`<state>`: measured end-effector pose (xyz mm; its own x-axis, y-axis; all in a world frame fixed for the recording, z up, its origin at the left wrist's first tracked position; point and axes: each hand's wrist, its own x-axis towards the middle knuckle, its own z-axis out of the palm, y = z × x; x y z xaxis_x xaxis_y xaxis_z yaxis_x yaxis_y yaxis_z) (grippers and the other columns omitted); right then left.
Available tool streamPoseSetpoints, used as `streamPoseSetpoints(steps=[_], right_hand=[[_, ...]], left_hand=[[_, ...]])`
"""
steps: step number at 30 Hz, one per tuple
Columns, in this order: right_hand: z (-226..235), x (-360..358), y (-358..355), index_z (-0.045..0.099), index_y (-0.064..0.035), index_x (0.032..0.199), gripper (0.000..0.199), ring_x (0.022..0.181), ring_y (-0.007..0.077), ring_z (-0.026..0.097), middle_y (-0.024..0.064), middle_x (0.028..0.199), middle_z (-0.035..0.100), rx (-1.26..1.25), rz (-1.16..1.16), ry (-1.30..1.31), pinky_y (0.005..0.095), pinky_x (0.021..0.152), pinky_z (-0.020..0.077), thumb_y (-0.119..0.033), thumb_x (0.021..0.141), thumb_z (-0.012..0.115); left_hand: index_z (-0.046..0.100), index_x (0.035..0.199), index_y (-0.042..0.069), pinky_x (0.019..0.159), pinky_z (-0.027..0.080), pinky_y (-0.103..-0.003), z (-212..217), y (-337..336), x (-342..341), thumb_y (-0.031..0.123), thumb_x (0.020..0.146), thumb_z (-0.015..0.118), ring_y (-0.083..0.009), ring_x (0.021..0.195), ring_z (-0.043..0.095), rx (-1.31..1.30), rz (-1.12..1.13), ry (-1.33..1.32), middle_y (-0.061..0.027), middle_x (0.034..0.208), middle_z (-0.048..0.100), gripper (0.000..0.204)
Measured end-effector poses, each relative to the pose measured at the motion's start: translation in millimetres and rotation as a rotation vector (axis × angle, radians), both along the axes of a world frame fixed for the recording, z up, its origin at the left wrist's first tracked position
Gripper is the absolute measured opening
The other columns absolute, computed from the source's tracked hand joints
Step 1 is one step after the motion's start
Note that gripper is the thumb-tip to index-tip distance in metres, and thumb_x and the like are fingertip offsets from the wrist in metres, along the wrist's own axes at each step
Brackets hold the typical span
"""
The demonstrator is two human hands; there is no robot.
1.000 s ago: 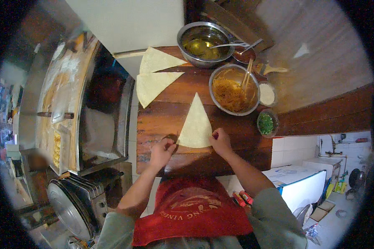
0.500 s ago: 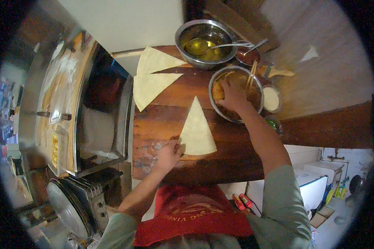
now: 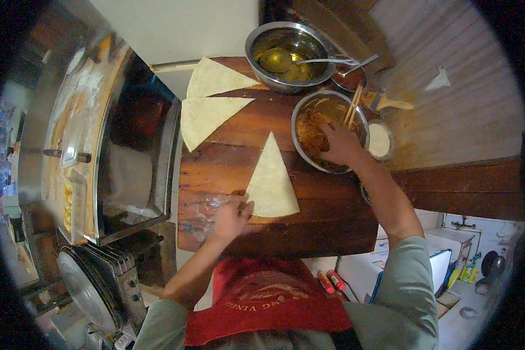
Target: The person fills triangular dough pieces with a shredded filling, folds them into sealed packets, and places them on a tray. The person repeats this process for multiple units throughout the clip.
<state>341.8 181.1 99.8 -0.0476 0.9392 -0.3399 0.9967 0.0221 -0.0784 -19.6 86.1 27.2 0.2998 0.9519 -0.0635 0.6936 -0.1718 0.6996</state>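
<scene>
Dim warm light, heavy fisheye vignette, soft edges

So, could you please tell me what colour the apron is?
The apron is red with pale printing, seen in the head view.

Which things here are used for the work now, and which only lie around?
In use: left hand on the near dough triangle; right hand in the filling bowl.
Lying about: two far dough triangles, oil bowl, small white cup.

Wooden table (image 3: 227,175) bearing three dough triangles (image 3: 271,181) and bowls (image 3: 326,131).
</scene>
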Motion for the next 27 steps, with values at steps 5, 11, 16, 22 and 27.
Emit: streamPoseSetpoints(steps=[5, 11, 16, 22, 27], right_hand=[[-30, -21, 7, 0.051, -0.0099, 0.131, 0.062, 0.102, 0.0425, 0.061, 0.0233, 0.121, 0.058, 0.057, -0.003, -0.074, 0.0492, 0.089, 0.051, -0.021, 0.074, 0.074], [-38, -2, 8, 0.061, -0.0052, 0.117, 0.048, 0.105, 0.0407, 0.061, 0.023, 0.11, 0.064, 0.188, -0.101, 0.283, 0.0448, 0.089, 0.0511, -0.017, 0.073, 0.074], [-17, 4, 9, 0.06, -0.0031, 0.117, 0.05, 0.106, 0.0402, 0.061, 0.0232, 0.111, 0.064, 0.143, -0.086, 0.352, 0.0444, 0.093, 0.0494, -0.017, 0.071, 0.076], [-23, 12, 2, 0.061, -0.0015, 0.118, 0.053, 0.106, 0.0369, 0.063, 0.022, 0.113, 0.065, 0.235, -0.161, 0.38, 0.0429, 0.092, 0.05, -0.015, 0.069, 0.078], [6, 2, -4, 0.059, -0.0033, 0.125, 0.056, 0.105, 0.0325, 0.065, 0.0239, 0.115, 0.065, 0.267, -0.251, 0.545, 0.0443, 0.094, 0.0498, -0.016, 0.073, 0.076]], left_hand=[[0.068, 0.1, -0.002, 0.071, 0.053, -0.042, 5, 5, 1, 0.022, 0.086, 0.07, -0.0349, 0.082, 0.066, -0.077, -0.02, -0.012, -0.0192, 0.088, 0.067, 0.028], [0.068, 0.102, -0.001, 0.069, 0.052, -0.041, 13, 3, 0, 0.023, 0.087, 0.07, -0.0357, 0.079, 0.066, -0.095, -0.016, -0.021, -0.0197, 0.088, 0.067, 0.028], [0.067, 0.101, 0.0, 0.07, 0.052, -0.043, 0, -2, 0, 0.024, 0.088, 0.068, -0.0357, 0.08, 0.065, -0.047, -0.001, -0.025, -0.0181, 0.088, 0.067, 0.027], [0.065, 0.098, 0.002, 0.072, 0.051, -0.046, 15, -3, 5, 0.023, 0.086, 0.069, -0.036, 0.083, 0.064, -0.154, 0.053, 0.013, -0.0172, 0.088, 0.067, 0.024], [0.066, 0.102, 0.006, 0.073, 0.052, -0.046, 6, -5, -1, 0.026, 0.086, 0.069, -0.0328, 0.085, 0.065, -0.03, 0.035, 0.089, -0.0155, 0.087, 0.068, 0.026]])
